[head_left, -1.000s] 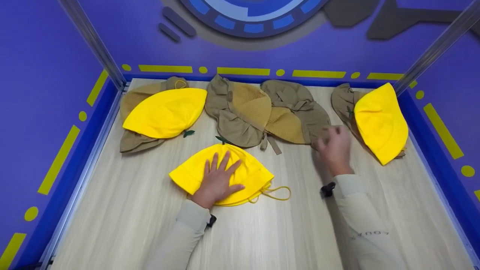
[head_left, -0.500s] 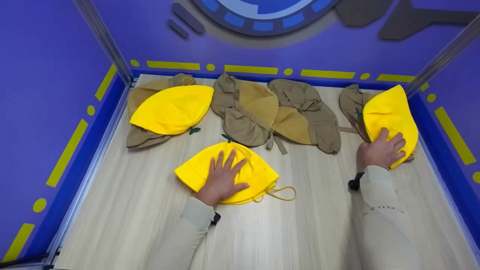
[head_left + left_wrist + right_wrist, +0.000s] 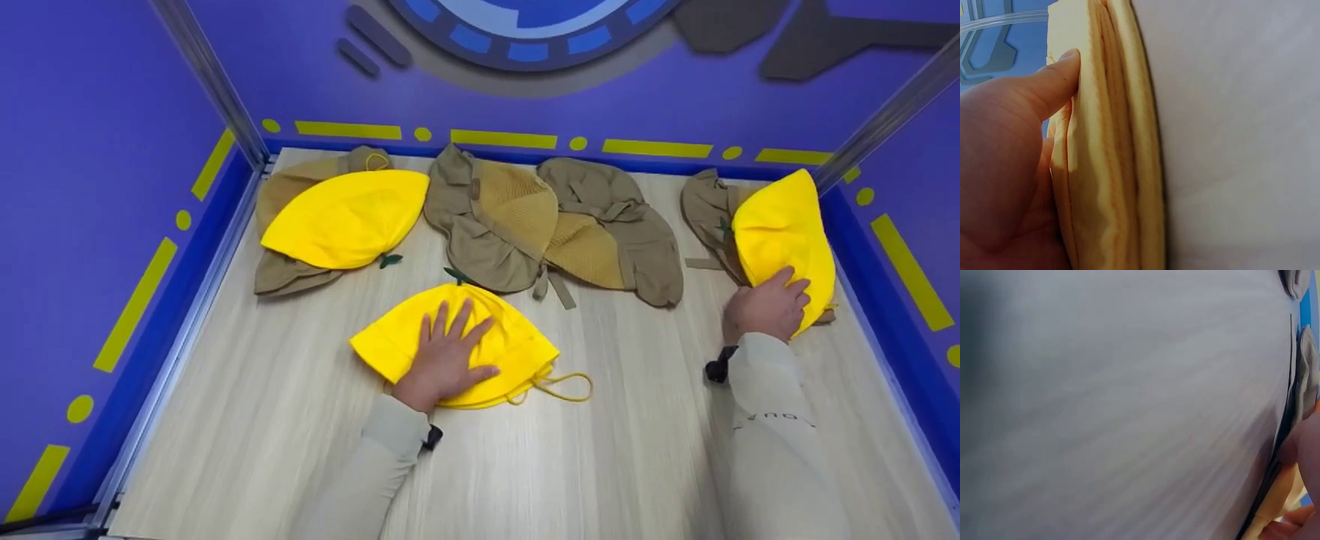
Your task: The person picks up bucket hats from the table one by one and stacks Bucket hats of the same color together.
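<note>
Across the surface (image 3: 600, 465): four brown hats (image 3: 517, 202), three yellow hats (image 3: 352, 217).
6 o'clock yellow hat (image 3: 517, 341): beneath the left hand (image 3: 442, 364), fingers spread wide.
3 o'clock yellow hat (image 3: 784, 232): lower edge pinched in the right hand's (image 3: 766, 307) fingers.
Hidden: brown hats at 10 and 3 o'clock, partly, under yellow ones.
Left wrist view alone: stacked cloth edges (image 3: 1123, 157).

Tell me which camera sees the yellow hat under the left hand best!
The head view: most of the yellow hat shows, green leaf included, though the left hand covers part. The left wrist view shows its layered edges; the right wrist view misses it.
</note>
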The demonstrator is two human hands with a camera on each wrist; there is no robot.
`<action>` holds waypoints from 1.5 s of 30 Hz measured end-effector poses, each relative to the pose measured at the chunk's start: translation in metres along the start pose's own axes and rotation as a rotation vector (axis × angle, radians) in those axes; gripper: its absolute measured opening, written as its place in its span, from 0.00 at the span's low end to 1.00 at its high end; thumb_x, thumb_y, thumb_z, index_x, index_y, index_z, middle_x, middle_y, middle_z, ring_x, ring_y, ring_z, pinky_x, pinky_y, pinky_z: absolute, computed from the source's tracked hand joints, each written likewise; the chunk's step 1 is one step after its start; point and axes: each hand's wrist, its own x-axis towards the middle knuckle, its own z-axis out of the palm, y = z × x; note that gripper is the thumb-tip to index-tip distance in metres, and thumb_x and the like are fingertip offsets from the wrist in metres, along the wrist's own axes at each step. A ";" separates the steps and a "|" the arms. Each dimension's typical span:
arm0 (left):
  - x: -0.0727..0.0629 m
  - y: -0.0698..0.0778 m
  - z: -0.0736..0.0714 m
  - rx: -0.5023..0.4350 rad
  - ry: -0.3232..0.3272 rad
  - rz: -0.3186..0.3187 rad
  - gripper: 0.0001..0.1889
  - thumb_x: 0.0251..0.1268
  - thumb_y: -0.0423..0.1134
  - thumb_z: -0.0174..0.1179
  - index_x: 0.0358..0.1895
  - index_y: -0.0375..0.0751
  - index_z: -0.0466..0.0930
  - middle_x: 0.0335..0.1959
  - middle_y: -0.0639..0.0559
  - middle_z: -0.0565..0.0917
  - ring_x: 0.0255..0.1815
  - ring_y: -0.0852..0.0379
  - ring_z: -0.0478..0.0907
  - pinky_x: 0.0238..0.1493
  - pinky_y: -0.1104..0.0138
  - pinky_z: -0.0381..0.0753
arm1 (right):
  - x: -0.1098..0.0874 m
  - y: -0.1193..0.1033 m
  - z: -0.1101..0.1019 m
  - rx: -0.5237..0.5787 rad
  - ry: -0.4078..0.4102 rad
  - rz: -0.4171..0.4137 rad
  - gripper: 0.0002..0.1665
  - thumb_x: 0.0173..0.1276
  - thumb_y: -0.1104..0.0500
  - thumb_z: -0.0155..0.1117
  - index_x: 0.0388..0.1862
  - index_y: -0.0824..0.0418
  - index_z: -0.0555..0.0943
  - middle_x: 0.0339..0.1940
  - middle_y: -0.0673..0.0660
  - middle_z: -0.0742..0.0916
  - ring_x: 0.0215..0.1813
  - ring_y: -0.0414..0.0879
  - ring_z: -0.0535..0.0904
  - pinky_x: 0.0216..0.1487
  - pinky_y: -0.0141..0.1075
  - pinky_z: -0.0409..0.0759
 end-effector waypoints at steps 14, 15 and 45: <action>0.003 0.002 0.005 0.000 -0.015 0.007 0.42 0.70 0.71 0.51 0.83 0.63 0.53 0.87 0.47 0.43 0.85 0.32 0.38 0.79 0.32 0.41 | -0.001 0.024 -0.009 -0.114 0.065 -0.022 0.25 0.80 0.59 0.47 0.60 0.82 0.71 0.54 0.82 0.80 0.56 0.74 0.71 0.63 0.63 0.67; 0.003 0.002 0.005 0.002 -0.018 0.004 0.42 0.70 0.71 0.51 0.83 0.63 0.53 0.87 0.48 0.43 0.85 0.32 0.38 0.79 0.32 0.41 | -0.002 0.025 -0.009 -0.099 0.085 -0.019 0.24 0.80 0.60 0.46 0.60 0.81 0.72 0.54 0.81 0.80 0.56 0.74 0.72 0.63 0.63 0.67; 0.001 -0.002 0.007 0.009 0.012 -0.005 0.42 0.70 0.71 0.51 0.83 0.63 0.53 0.87 0.48 0.43 0.85 0.32 0.37 0.79 0.33 0.40 | -0.039 -0.014 -0.106 0.206 0.472 -0.225 0.38 0.80 0.37 0.48 0.58 0.72 0.78 0.50 0.74 0.86 0.52 0.71 0.82 0.60 0.59 0.81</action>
